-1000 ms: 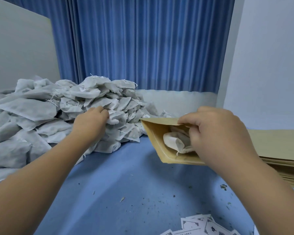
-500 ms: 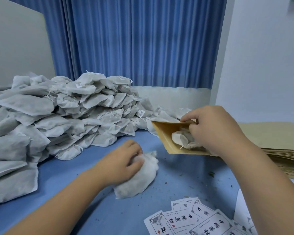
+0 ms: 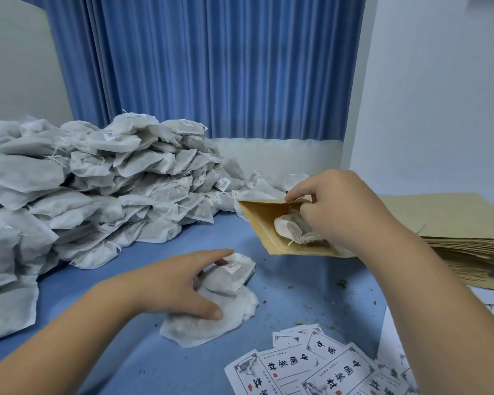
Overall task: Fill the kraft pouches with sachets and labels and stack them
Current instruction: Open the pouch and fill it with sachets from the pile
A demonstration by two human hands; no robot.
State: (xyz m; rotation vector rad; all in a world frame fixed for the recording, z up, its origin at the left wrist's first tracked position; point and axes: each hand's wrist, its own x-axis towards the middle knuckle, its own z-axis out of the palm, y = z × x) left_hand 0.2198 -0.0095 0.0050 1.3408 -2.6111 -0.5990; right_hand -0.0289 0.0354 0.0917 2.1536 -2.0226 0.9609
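**A:** What is the left hand point(image 3: 180, 283) doing?

**B:** Its fingers are spread and bent over two sachets point(image 3: 231, 276) that lie one on the other on the counter point(image 3: 143, 363). The thumb presses the lower one. The fingertips hook over the upper one.

**A:** And the right hand point(image 3: 345, 212)?

**B:** It's at two o'clock from the left. Thumb and forefinger pinch the upper lip of a pouch point(image 3: 264, 223), so the mouth gapes toward nine o'clock. The other fingers curl in against a sachet point(image 3: 288, 229) that sits inside. I cannot tell whether the pouch's lower edge touches the counter.

**A:** What lies further out?

**B:** At ten o'clock from the left hand there is a heap point(image 3: 111, 189) of sachets, piled back to the curtain point(image 3: 211, 67). At five o'clock, near the counter's front edge, the labels point(image 3: 311, 369) lie fanned out and overlapping. At three o'clock from the right hand is a stack point(image 3: 454, 229) of flat pouches. Crumbs point(image 3: 342, 283) dot the counter between the labels and the pouch.
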